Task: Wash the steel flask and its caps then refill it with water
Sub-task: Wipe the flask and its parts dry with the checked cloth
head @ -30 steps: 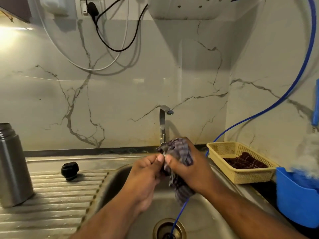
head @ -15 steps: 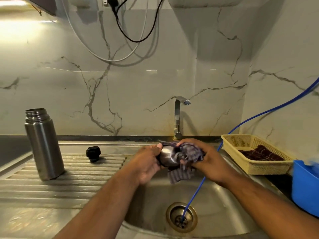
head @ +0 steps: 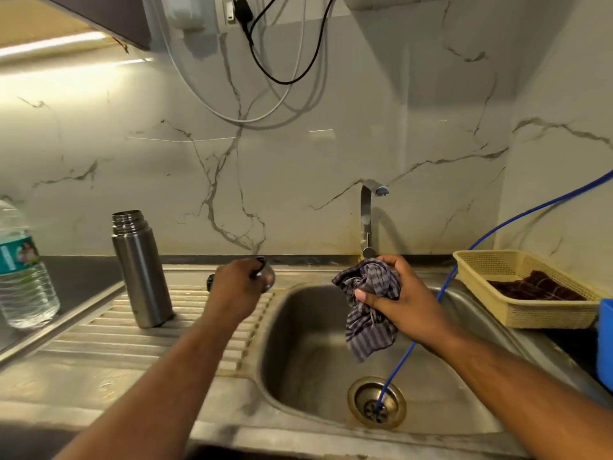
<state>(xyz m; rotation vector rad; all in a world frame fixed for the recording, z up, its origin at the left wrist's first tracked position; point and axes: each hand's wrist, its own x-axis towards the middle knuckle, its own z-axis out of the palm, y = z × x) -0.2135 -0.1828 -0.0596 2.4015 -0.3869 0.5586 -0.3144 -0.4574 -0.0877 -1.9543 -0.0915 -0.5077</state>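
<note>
The steel flask stands upright and uncapped on the ribbed drainboard, left of the sink. My left hand holds the steel outer cap above the drainboard's far right part. The black inner cap is mostly hidden behind that hand. Over the sink basin, my right hand grips a striped grey cloth that hangs down. The tap stands just behind, with no water running.
A clear plastic water bottle stands at the far left. A yellow basket with a dark cloth sits right of the sink, a blue tub beside it. A blue hose runs into the drain.
My hands have parted: the left carried the steel cap leftward over the drainboard, while the right kept the cloth over the sink. The view shifted left, revealing the water bottle.
</note>
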